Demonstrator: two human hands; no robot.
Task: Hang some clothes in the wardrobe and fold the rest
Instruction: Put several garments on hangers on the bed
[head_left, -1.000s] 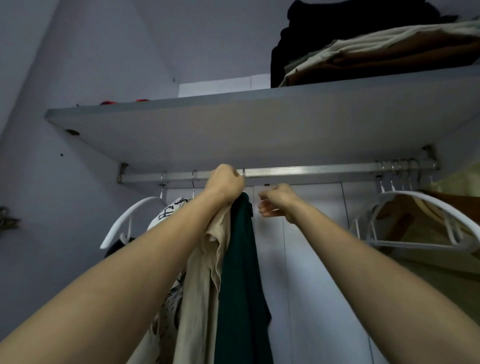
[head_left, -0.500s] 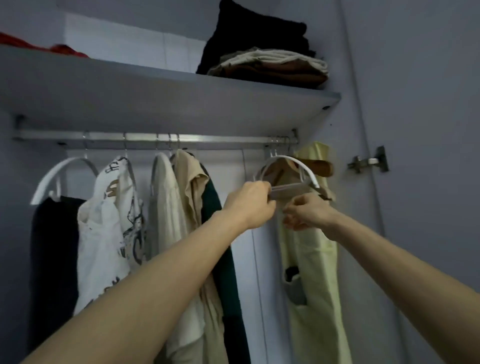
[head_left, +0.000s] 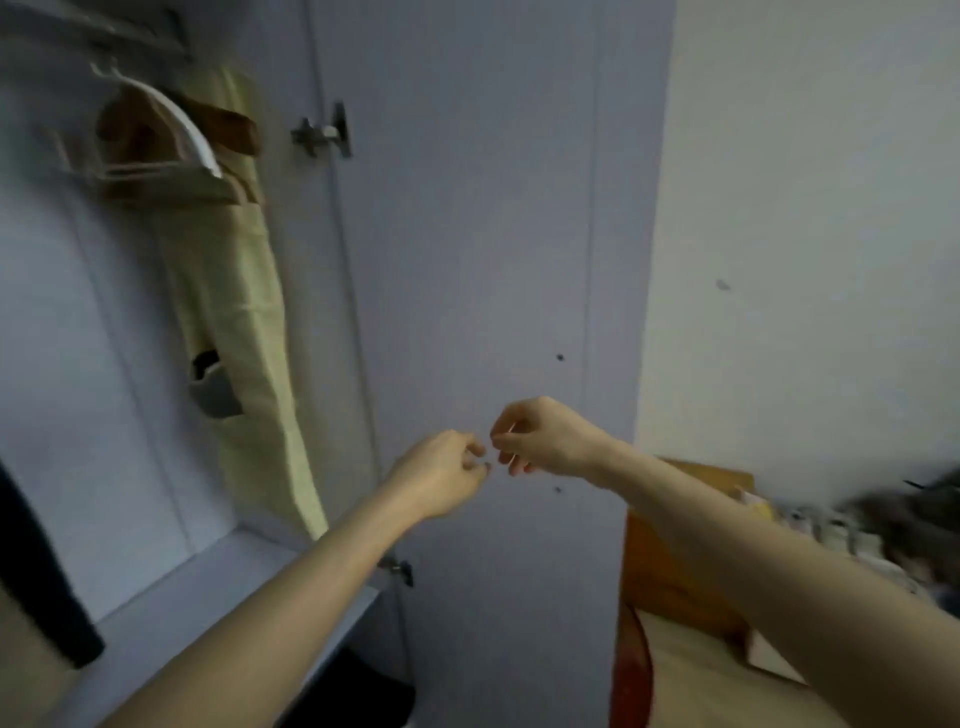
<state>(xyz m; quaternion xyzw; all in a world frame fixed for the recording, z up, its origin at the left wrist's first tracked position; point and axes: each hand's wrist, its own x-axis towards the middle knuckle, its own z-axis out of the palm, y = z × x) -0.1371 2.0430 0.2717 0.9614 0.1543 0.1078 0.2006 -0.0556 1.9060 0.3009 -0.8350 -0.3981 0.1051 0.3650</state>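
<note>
**Hands meet in front of the wardrobe door, holding nothing**

Hands first. The left hand is raised in front of the open wardrobe door, its fingers loosely curled toward the palm with the fingertips near the thumb. Nothing shows in its grip. The right hand hangs just beside it, slightly higher, fingers also bent inward and relaxed, and it too grasps nothing visible. The fingertips of the two hands come very close together; whether they actually touch cannot be told through the blur.

The clothes are up and to the left. A pale yellow garment hangs full length inside the wardrobe, against its right side, with a grey pocket low on it. Above it sit a white hanger and a brown hanger on the rail, which only just shows at the top left corner. A dark garment hangs at the far left edge. A metal hinge sits on the door near the hangers, and a second hinge lower down.

Half a second ago both hands were up at the white hanger by the yellow garment, the left one closed around its bar. Now they have dropped well below it and let go, and the view has swung right, so the shelf with folded clothes and the other hung shirts are out of sight. A wooden board beside the door now shows at the lower right.
</note>
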